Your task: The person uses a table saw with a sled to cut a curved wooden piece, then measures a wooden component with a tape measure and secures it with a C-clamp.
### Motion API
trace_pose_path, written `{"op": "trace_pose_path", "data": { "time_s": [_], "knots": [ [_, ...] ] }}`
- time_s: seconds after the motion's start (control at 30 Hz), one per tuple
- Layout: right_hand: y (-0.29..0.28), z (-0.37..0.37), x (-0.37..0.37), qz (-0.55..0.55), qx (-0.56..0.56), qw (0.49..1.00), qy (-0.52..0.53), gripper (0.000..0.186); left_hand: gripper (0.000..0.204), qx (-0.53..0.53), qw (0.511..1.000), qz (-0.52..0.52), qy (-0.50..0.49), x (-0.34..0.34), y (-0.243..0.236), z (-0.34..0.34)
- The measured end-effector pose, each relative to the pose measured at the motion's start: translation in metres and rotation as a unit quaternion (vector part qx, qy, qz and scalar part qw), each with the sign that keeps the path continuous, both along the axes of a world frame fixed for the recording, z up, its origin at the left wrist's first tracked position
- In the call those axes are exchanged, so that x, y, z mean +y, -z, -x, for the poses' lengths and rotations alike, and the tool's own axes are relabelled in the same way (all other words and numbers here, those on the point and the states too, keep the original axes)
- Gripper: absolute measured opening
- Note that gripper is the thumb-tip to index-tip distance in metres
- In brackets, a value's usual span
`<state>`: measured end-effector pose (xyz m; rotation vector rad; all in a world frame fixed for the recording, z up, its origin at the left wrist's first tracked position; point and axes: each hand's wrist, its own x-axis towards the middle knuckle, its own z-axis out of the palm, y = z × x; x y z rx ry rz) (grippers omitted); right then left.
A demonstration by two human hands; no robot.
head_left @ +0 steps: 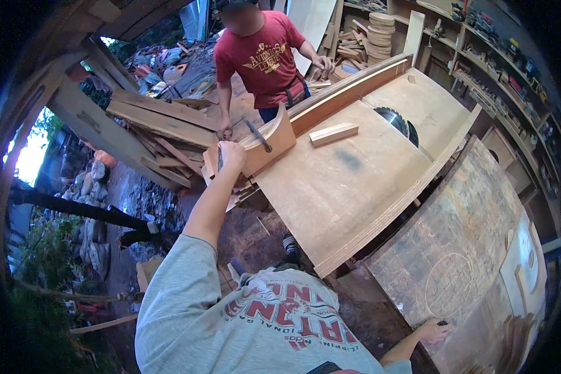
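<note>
View: head camera, single view.
Curved wooden piece (274,148): stands at the left end of the pale saw tabletop (336,206), against the fence; concave upper edge, dark bar slanting across it.
Left hand (232,154): fingers curled at the piece's left end; whether they clamp it cannot be told.
Axis: the piece extends right from this hand, roughly in line with the long fence (355,93); the left hand is far nearer than the right.
Right hand (434,331): low on the worn table (474,206), near a scribed circle; small dark item at the fingers, grip unclear.
Co-worker's hand (225,133): just beyond the left hand, crowding that end.
Wooden block (334,134): lies on the tabletop, right of the piece.
Obstruction: toothed saw blade (395,121) projects farther right, past the block.
Lumber stack (162,121): leans left of the co-worker.
</note>
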<state>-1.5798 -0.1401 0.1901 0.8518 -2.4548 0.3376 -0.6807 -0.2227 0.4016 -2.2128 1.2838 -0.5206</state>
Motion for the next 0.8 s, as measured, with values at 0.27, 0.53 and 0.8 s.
{"op": "trace_pose_path", "data": {
  "time_s": [0.27,0.53,0.8],
  "knots": [
    [-0.002,-0.002,0.003,0.006,0.004,1.000,0.009,0.044,0.028,0.042,0.991,-0.098,-0.076,-0.034,0.008,-0.004],
    [-0.006,-0.008,0.001,0.021,-0.021,1.000,0.007,0.041,0.056,0.350,0.914,-0.028,0.205,-0.192,-0.060,0.203],
    [-0.005,-0.008,-0.001,0.031,-0.061,0.997,0.016,0.043,0.057,0.400,0.893,0.037,0.203,-0.245,-0.118,0.308]
  ]
}}
